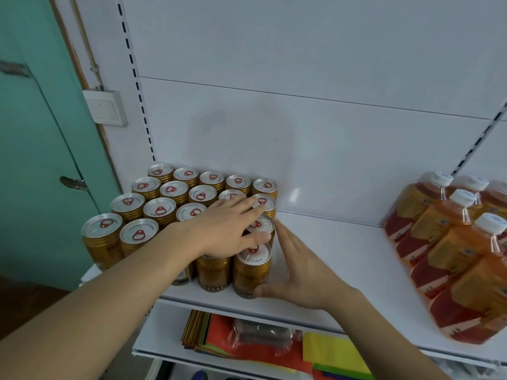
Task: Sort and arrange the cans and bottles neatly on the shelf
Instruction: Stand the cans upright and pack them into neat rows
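My left hand (pixel 227 229) lies flat, fingers spread wide, across the tops of the gold cans (pixel 153 215) packed in rows at the left of the white shelf (pixel 343 256). My right hand (pixel 299 270) stands open on edge against the block's right side, thumb touching the base of the front corner can (pixel 251 272), gripping nothing. Orange bottles (pixel 450 242) stand well apart to the right.

A white back panel (pixel 301 64) is crossed by a thin seam, with slotted uprights (pixel 134 75) set at its left and right edges. A teal door (pixel 35 149) with a metal handle (pixel 72 183) is seen at far left. A white wall switch (pixel 105 106) is mounted beside it, under a thin pipe (pixel 87 42). Soft, even light is cast.
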The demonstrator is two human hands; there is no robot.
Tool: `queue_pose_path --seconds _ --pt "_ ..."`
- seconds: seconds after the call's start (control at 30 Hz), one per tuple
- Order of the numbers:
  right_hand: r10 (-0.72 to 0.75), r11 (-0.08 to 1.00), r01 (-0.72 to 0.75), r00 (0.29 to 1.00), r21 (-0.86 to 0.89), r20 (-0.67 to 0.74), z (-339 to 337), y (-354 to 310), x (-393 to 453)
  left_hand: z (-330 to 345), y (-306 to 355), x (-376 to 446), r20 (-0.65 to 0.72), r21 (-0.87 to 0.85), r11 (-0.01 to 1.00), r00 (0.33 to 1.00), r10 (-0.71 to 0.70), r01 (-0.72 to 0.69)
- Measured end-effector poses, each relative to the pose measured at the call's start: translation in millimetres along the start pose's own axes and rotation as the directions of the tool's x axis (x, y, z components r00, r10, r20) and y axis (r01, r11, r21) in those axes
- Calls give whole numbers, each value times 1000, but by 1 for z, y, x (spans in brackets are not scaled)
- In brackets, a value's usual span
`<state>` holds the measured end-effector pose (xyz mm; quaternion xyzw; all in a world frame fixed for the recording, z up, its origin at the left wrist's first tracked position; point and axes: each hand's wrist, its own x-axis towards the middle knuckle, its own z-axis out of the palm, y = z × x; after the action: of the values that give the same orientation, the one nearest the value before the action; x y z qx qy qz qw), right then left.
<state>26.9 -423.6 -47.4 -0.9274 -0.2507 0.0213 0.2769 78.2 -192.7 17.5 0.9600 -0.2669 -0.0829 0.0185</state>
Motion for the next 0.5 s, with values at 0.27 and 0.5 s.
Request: queue_pose_path --seconds 0.27,0.5 --pt "-89 875 56 995 -480 -46 3 -61 15 -3 -54 -68 18 89 996 1000 -23 22" --pt "28 803 -2 999 -597 35 10 -77 40 12 -67 -61 26 134 990 999 33 -36"
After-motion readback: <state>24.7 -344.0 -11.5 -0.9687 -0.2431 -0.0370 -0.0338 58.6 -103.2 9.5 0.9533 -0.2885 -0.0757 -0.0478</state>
